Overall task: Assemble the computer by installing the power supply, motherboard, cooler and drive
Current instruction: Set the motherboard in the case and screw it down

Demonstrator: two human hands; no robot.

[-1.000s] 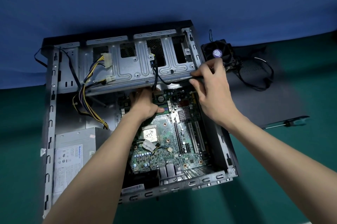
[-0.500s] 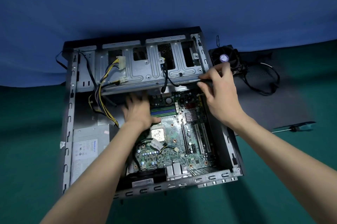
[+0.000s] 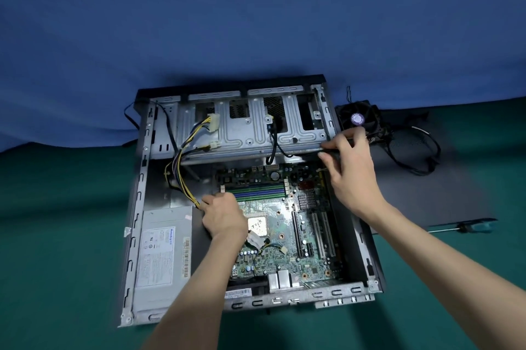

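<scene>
A blue backdrop (image 3: 256, 22) is hung behind everything, and a green table cover (image 3: 57, 236) is spread underneath. The computer case (image 3: 136, 236) is laid on its side with the open side up. A dark flat panel (image 3: 444, 196) is laid on the table just to its right.

Inside the case, the power supply (image 3: 162, 258) is seated in the near left corner and the motherboard (image 3: 287, 238) is laid flat to its right. The metal drive cage (image 3: 242, 133) is fitted across the far end.

The cooler (image 3: 359, 119) is parked outside the case, by its far right corner, fan up.

The hands are kept well apart. The right hand (image 3: 351, 176) is held at the right end of the cage's front edge, with a thin dark object (image 3: 330, 150) pinched in the fingers; what it is can't be made out.

The left hand (image 3: 223, 217) is set on the board's left edge with the fingers curled under. It's right where the yellow and black wires (image 3: 182, 173) come out of the power supply. Whether they're actually gripped can't be told.

A screwdriver (image 3: 466, 226) is left on the table right of the case. The bare processor (image 3: 257, 224) is exposed beside the left wrist.
</scene>
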